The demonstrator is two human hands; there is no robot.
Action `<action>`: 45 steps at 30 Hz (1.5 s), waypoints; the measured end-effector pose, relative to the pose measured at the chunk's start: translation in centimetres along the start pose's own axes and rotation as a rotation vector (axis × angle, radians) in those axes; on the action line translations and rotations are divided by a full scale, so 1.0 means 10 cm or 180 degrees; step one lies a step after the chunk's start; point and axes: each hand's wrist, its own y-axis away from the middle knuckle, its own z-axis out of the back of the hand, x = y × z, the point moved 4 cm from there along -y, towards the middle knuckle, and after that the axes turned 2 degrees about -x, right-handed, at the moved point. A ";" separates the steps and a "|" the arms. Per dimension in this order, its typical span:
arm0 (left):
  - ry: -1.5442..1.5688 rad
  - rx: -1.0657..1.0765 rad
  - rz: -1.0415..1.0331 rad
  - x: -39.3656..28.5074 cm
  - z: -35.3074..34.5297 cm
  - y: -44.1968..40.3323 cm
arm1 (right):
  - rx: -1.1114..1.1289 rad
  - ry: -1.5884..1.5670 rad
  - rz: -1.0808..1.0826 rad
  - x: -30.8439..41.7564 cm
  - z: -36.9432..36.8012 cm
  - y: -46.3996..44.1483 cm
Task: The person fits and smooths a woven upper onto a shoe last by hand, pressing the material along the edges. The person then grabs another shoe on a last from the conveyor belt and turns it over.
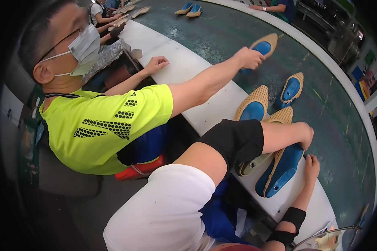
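Note:
My left hand (306,134) reaches in from the left past a black elbow sleeve and curls down over the front end of a tan woven shoe on a blue last (287,169). This shoe lies on the white bench edge (322,200), heel toward me. Beside its front end is my right hand (311,168), fingers bent together; anything in them is too small or hidden to make out. A second shoe with a pale green last (255,164) is partly covered by my left arm. Just beyond the arm stands another tan shoe with blue inside (254,104).
A co-worker in a yellow shirt (113,125) sits at left, one hand holding a tan shoe (266,45) over the green belt (329,121). Another shoe (290,88) stands on the belt; two more (189,9) are farther off. A thin metal rod (331,232) crosses the lower right.

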 end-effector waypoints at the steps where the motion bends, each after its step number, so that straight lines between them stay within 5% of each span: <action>1: -0.0004 0.0025 -0.0006 0.02 0.00 0.00 | 0.0006 0.0000 0.0060 0.00 -0.02 -0.01; 45: -0.0003 0.0059 -0.0162 0.13 0.27 -0.01 | -0.0185 0.0138 0.0101 0.23 0.08 -0.12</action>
